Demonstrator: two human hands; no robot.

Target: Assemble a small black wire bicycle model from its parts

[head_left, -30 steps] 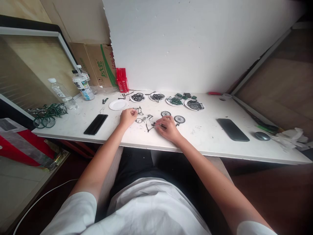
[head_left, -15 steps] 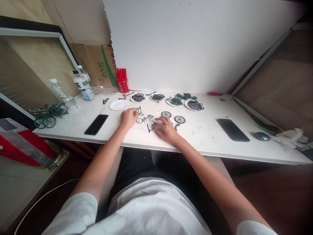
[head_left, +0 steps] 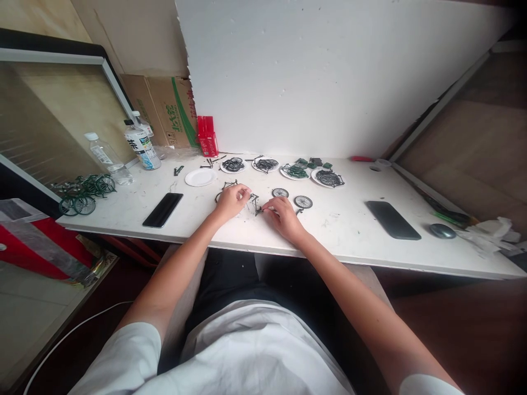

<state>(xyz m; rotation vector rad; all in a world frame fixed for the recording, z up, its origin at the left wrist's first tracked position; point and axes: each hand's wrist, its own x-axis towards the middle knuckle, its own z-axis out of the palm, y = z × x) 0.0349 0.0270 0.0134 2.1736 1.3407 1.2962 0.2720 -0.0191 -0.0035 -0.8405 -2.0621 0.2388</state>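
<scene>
In the head view, my left hand (head_left: 233, 203) is closed in a pinch beside a thin dark toy bicycle frame (head_left: 254, 202); what its fingertips hold is too small to make out. The lower right end of that frame is gripped between the fingertips of my right hand (head_left: 285, 217). Behind my left hand lie other dark bicycle parts (head_left: 229, 185), partly hidden by it. Two spoked toy wheels, a left wheel (head_left: 280, 192) and a right wheel (head_left: 303, 202), rest just beyond my right hand. A small dark part (head_left: 300, 211) lies by its knuckles.
Several plates of bicycle parts, one a plate of green parts (head_left: 295, 171), line the table's back beside a bare white plate (head_left: 200, 177). A phone (head_left: 163, 209) lies left, a dark phone-like slab (head_left: 393, 220) and mouse (head_left: 442, 230) right. Bottles (head_left: 142, 145) and assembled toy bicycles (head_left: 87, 192) stand far left.
My left hand has moved right, close to my right hand and the frame. My right hand's fingers have drawn together on the frame, which has turned and shifted slightly.
</scene>
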